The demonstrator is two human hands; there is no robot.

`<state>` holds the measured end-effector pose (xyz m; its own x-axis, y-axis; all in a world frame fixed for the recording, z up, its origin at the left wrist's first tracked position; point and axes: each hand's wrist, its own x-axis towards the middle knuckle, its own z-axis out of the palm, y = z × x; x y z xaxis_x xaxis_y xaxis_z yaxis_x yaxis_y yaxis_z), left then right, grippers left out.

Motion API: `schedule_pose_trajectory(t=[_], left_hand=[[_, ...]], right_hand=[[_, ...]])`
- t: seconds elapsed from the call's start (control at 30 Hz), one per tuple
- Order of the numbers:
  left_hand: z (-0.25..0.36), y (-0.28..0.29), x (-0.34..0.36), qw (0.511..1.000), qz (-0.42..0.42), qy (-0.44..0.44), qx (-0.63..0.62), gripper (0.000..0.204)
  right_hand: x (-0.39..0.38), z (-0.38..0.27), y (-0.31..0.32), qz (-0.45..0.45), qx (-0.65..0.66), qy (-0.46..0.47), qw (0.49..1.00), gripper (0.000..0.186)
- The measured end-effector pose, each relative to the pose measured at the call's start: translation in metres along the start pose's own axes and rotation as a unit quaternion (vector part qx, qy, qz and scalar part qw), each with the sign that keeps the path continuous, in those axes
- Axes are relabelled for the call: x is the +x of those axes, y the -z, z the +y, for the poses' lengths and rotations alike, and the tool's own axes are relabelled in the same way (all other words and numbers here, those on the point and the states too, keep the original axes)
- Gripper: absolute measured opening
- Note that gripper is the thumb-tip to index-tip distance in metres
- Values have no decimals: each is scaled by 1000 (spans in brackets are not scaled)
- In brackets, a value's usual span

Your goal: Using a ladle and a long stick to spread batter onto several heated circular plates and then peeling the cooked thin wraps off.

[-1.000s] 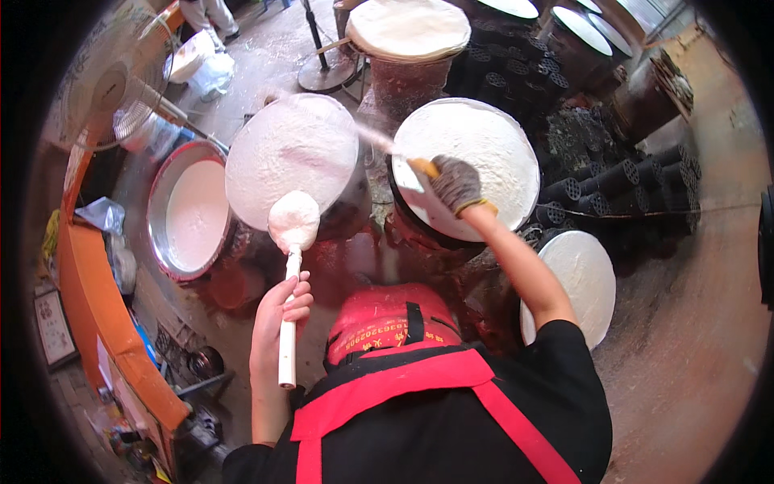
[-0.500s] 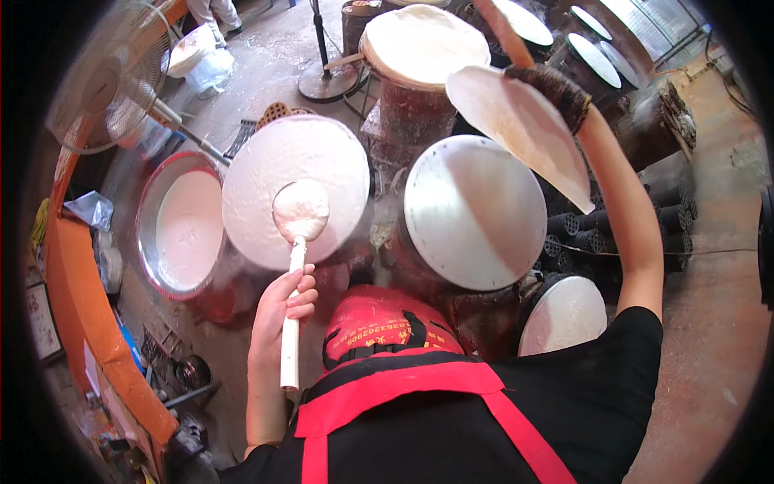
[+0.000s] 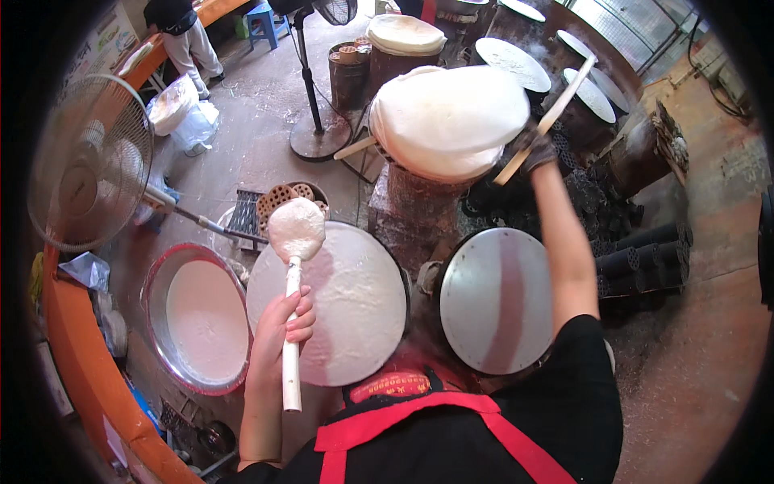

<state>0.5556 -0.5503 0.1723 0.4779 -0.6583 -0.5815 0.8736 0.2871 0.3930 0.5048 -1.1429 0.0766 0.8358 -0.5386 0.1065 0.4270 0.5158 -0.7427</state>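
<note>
My left hand [image 3: 284, 327] is closed around the white handle of a ladle [image 3: 297, 230], whose round head is coated in batter. It hovers over the left edge of a round griddle [image 3: 355, 315] spread with pale batter. My right hand [image 3: 540, 153], in a dark glove, grips a flat wooden stick [image 3: 558, 109]. It is at the right edge of a stack of thin round pancakes [image 3: 451, 117] on a drum; I cannot tell whether it still pinches the top sheet. A second griddle [image 3: 496, 302] lies bare below my right forearm, with a shadow across it.
A red-rimmed basin of batter [image 3: 201, 315] stands left of the griddles. Two fans, one large [image 3: 85, 165], stand at left and back. Perforated coal briquettes [image 3: 645, 258] lie at right. More griddles [image 3: 512, 64] steam behind. Another person [image 3: 181, 40] stands far left.
My right hand has carried the pancake from above the bare griddle up and left onto the stack. The ladle has risen off the batter spread on the left griddle. My view has shifted.
</note>
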Motion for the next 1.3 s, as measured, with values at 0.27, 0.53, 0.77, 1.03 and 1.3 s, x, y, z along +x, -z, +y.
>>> schedule_pose_trajectory(t=[0.27, 0.53, 0.77, 1.03, 1.3], left_hand=[[32, -1, 33, 1000, 16, 14, 19, 19], [-12, -40, 31, 995, -4, 25, 94, 19], [-95, -82, -9, 971, -70, 87, 213, 16], [-247, -162, 10, 513, -193, -348, 760, 19], [-369, -161, 43, 495, -209, -379, 753, 19]], right_hand=[[-9, 146, 25, 558, -179, 34, 810, 14], [-54, 155, -15, 553, -420, 34, 719, 32], [-324, 52, -31, 210, -478, 102, 847, 39], [-535, -97, -54, -25, -743, 103, 661, 44], [-647, -85, -3, 177, -685, -102, 700, 33]])
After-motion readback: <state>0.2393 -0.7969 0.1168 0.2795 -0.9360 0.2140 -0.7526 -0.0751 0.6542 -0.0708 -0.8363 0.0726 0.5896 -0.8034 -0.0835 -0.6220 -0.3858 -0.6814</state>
